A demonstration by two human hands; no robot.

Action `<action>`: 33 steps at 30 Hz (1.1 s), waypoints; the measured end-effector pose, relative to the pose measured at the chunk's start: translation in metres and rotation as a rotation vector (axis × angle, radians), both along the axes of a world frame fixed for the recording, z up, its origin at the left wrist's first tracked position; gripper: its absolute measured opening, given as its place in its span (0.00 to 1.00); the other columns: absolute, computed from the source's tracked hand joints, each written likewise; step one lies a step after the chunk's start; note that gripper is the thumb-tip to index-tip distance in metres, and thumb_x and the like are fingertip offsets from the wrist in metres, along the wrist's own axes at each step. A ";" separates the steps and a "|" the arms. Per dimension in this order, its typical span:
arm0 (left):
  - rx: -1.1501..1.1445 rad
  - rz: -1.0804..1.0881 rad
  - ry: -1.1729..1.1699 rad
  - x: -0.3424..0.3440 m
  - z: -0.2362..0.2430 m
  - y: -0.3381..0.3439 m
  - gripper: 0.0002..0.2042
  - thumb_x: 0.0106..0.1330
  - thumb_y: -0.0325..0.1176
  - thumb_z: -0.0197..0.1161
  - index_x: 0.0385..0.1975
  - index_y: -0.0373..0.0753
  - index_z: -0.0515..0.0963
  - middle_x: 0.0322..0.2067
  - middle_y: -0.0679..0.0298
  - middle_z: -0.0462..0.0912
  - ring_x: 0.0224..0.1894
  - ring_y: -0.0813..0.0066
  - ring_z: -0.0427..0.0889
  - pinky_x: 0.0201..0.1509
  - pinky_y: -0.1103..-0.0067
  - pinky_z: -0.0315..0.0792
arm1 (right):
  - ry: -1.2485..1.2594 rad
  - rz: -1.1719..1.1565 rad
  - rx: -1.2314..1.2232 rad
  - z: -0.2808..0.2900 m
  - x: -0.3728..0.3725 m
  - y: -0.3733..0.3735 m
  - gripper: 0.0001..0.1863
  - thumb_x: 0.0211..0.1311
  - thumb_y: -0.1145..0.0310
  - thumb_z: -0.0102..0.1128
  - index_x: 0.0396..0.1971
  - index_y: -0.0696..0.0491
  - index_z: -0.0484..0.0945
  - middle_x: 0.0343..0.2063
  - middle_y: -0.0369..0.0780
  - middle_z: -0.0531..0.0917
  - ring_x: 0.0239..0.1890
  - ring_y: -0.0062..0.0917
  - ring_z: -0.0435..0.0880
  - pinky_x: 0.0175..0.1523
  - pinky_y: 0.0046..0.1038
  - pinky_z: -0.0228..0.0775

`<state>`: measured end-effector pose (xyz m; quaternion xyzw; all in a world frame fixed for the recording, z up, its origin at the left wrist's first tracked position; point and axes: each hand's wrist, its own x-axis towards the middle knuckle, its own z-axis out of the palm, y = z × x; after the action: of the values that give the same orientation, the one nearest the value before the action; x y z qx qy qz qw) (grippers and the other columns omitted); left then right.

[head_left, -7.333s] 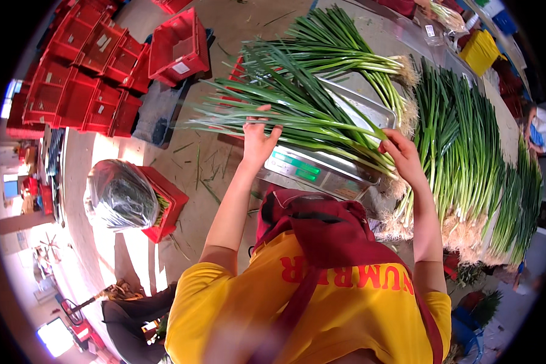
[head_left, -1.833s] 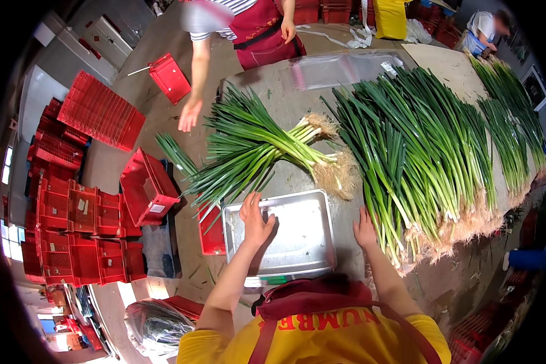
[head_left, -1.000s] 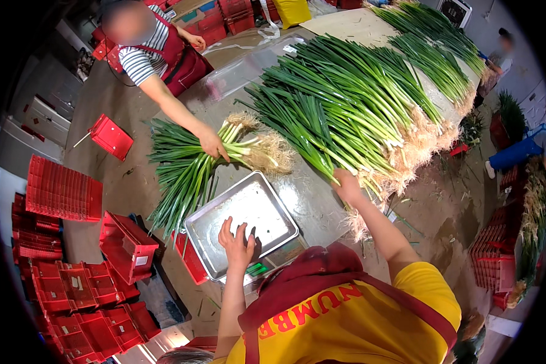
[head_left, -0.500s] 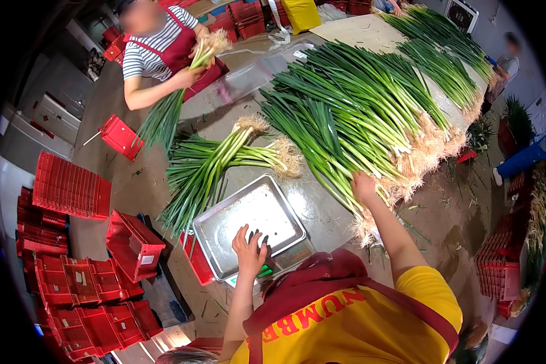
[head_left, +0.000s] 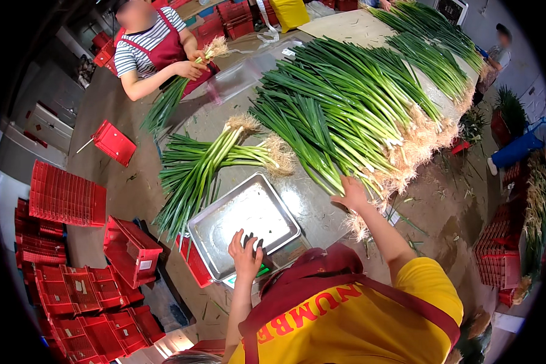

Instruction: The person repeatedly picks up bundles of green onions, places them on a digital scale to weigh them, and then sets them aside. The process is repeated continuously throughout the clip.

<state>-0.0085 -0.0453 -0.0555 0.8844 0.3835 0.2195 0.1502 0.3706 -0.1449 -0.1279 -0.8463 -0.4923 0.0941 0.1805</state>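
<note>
Left hand [head_left: 246, 258]: fingers spread, empty, over tray's [head_left: 233, 215] near edge | Right hand [head_left: 350, 195]: on scallion pile [head_left: 352, 103], closure cannot be told | Pile: table's [head_left: 316, 219] right edge, roots [head_left: 420, 142] outward, apparently for easy reach

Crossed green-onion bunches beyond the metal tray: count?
2: upper bunch, slanting down toward the tray; lower bunch, crossing beneath the first. More may be hidden.

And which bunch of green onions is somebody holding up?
The bunch in the striped-shirted co-worker's hands; the crossed bunches and the big pile lie on the table.
</note>
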 end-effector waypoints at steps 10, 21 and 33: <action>0.027 -0.005 -0.052 0.009 0.004 -0.001 0.15 0.49 0.31 0.61 0.40 0.43 0.75 0.55 0.54 0.63 0.58 0.52 0.60 0.59 0.60 0.52 | 0.129 0.175 -0.079 0.001 -0.006 0.015 0.37 0.44 0.59 0.63 0.56 0.55 0.62 0.44 0.50 0.71 0.49 0.43 0.70 0.53 0.39 0.61; 0.004 0.016 -0.042 -0.003 -0.003 -0.007 0.15 0.48 0.31 0.61 0.38 0.44 0.75 0.54 0.54 0.64 0.58 0.52 0.60 0.59 0.61 0.52 | 0.025 -0.037 -0.187 -0.025 0.063 0.015 0.20 0.46 0.64 0.57 0.42 0.55 0.77 0.30 0.47 0.81 0.39 0.36 0.79 0.56 0.40 0.56; -0.013 -0.022 -0.065 0.003 -0.007 -0.007 0.14 0.49 0.31 0.61 0.38 0.43 0.75 0.54 0.54 0.64 0.59 0.52 0.59 0.59 0.61 0.52 | -0.086 0.098 -0.179 0.003 -0.041 0.019 0.40 0.40 0.54 0.66 0.53 0.57 0.62 0.44 0.48 0.72 0.47 0.39 0.71 0.52 0.40 0.60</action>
<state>-0.0055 -0.0527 -0.0630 0.8799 0.3701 0.2440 0.1710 0.3299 -0.1258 -0.1251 -0.8373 -0.5299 0.1100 0.0781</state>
